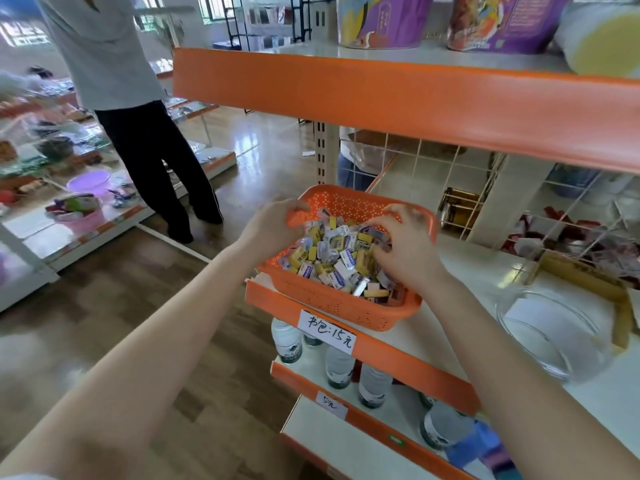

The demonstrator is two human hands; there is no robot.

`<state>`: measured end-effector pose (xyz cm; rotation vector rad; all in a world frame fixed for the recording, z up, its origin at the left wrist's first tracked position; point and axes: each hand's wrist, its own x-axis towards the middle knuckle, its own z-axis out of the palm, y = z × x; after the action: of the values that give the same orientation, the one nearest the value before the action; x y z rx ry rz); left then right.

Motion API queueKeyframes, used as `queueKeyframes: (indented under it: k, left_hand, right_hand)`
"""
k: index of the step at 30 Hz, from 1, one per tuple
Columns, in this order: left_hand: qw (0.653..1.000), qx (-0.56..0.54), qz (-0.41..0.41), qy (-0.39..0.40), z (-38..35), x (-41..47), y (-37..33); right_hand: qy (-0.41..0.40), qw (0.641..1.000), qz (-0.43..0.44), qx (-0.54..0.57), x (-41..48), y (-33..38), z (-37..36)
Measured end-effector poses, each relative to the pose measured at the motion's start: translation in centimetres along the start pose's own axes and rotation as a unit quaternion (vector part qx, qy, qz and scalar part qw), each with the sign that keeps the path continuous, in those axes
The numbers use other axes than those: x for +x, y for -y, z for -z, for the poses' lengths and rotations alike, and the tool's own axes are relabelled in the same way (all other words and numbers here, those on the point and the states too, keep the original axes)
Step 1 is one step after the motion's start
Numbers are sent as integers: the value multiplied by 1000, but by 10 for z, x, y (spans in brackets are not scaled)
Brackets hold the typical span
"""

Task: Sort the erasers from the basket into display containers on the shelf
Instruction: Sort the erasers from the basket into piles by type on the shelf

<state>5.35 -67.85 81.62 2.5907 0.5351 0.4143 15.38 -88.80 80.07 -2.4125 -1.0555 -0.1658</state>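
Observation:
An orange perforated basket (332, 299) stands on the white shelf at its left front corner, filled with several small wrapped erasers (332, 258) in yellow, white and purple. My left hand (273, 225) curls over the basket's left rim and grips it. My right hand (403, 247) reaches into the pile from the right, fingers bent down among the erasers; whether it pinches one is hidden. A clear glass bowl (550, 337) sits empty on the shelf to the right.
An orange-edged upper shelf (415, 98) overhangs the basket. A wire grid back panel (450, 168) stands behind. Water bottles (339, 368) fill the lower shelves. A cardboard box (585, 278) lies right of the bowl. A person (138, 133) stands in the aisle at left.

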Motion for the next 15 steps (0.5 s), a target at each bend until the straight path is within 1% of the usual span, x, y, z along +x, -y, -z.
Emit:
queueKeyframes:
  k: [2, 5, 9, 11, 13, 15]
  left_hand:
    - [999, -5, -39, 31, -12, -7, -7]
    - [991, 47, -84, 95, -24, -11, -10]
    - [990, 37, -78, 114, -23, -4, -18]
    - [986, 48, -80, 141, -28, -2, -22]
    - [982, 57, -72, 166, -34, 0, -21]
    - [982, 54, -63, 171, -37, 1, -19]
  right_hand:
    - [72, 996, 25, 34, 8, -2, -3]
    - [141, 990, 33, 6, 17, -6, -6]
    - [219, 974, 34, -48, 24, -4, -1]
    - [225, 971, 40, -72, 23, -3, -2]
    - [212, 972, 43, -87, 20, -1, -6]
    - [196, 975, 46, -99, 18, -2, -11]
